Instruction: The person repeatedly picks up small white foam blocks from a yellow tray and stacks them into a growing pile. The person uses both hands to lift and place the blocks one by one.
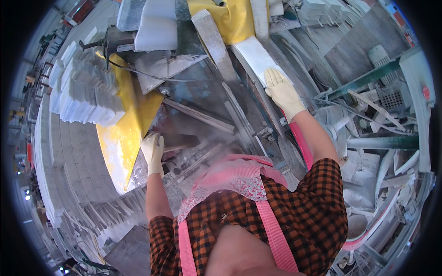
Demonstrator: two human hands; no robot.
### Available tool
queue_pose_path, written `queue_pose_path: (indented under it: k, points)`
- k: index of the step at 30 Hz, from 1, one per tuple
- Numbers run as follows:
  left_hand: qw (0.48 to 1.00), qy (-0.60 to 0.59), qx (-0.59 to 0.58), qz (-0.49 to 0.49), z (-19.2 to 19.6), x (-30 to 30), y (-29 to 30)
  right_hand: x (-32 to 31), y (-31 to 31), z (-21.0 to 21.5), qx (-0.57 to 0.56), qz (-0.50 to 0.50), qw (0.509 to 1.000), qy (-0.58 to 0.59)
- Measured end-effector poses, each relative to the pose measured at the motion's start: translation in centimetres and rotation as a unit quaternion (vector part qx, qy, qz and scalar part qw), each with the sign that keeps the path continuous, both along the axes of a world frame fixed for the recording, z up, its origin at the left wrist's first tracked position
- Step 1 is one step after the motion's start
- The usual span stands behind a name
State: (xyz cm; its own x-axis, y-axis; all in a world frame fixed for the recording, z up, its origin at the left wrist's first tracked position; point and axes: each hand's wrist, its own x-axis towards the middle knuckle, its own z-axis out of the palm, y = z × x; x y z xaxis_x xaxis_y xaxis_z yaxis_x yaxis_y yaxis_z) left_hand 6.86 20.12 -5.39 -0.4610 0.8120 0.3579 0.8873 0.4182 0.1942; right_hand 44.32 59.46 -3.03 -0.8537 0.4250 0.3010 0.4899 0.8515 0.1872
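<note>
My right hand [281, 89], in a pale work glove, lies flat with fingers spread on a white stone slab [255, 55] that rests on the dusty machine bed. My left hand [153, 151], also gloved, grips the edge of a dark flat stone piece [184, 140] lower on the bed, next to a yellow sheet [122, 138]. Between the two hands run grey metal rails [239, 119] covered in stone dust. A checked shirt and pink apron fill the lower middle of the view.
Stacks of cut white stone tiles [87, 92] stand at the left. A white foam block [156, 25] and a long stone strip [214, 41] lie at the top. Broken stone offcuts [382, 161] pile up at the right beside a green frame [368, 78].
</note>
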Motion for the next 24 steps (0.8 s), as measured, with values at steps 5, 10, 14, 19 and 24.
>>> queue_pose_path:
  k: [5,10,14,19,24]
  points:
    - [1.0,-0.023,0.0,0.009,-0.4,-0.2,0.2,-2.7,1.5,-2.2,0.077,-0.021,0.996,-0.05]
    - [0.994,-0.002,-0.096,0.044,-0.4,-0.4,0.2,-3.4,2.5,-2.4,-0.094,-0.051,0.994,-0.032]
    - [0.987,0.098,-0.125,0.036,-0.1,0.3,0.2,-2.9,1.9,2.3,-0.255,-0.103,0.961,0.024]
    - [0.998,0.016,-0.049,0.039,-0.7,-0.1,-0.4,-9.2,0.0,7.8,-0.249,-0.163,0.954,0.039]
    - [0.945,-0.158,0.239,0.159,0.1,-0.6,-2.9,-21.2,-13.2,6.9,-0.589,0.106,0.741,0.304]
